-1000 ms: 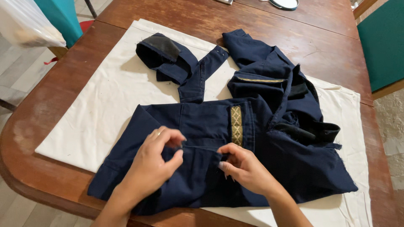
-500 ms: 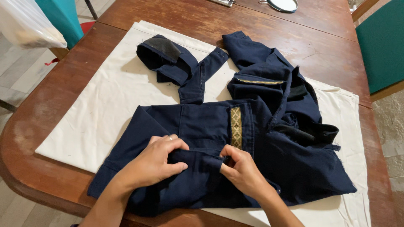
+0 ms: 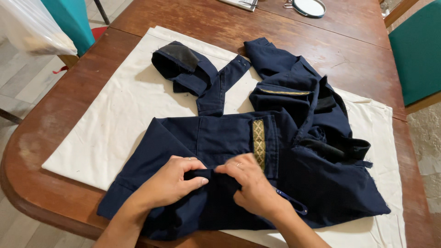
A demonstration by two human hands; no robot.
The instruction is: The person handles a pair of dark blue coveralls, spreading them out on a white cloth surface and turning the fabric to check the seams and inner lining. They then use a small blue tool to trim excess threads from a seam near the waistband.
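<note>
A dark navy garment (image 3: 294, 138) with a gold patterned trim strip (image 3: 258, 142) lies spread on a white cloth (image 3: 115, 110) over a wooden table (image 3: 55, 133). My left hand (image 3: 172, 183) pinches a small fold of the navy fabric near the front edge. My right hand (image 3: 250, 186) presses on the same fold right beside it, fingertips almost touching the left hand. A blue loop-shaped object (image 3: 294, 203) pokes out under my right wrist; what it is I cannot tell.
A sleeve with a black patch (image 3: 183, 64) reaches toward the far left of the cloth. A round lidded object (image 3: 308, 6) sits at the table's far edge. Teal chairs stand at the far left (image 3: 73, 18) and right (image 3: 415, 50). A clear plastic bag (image 3: 27, 27) hangs at left.
My hands have drawn closer together on the fabric fold, and both now pinch it at the garment's front middle.
</note>
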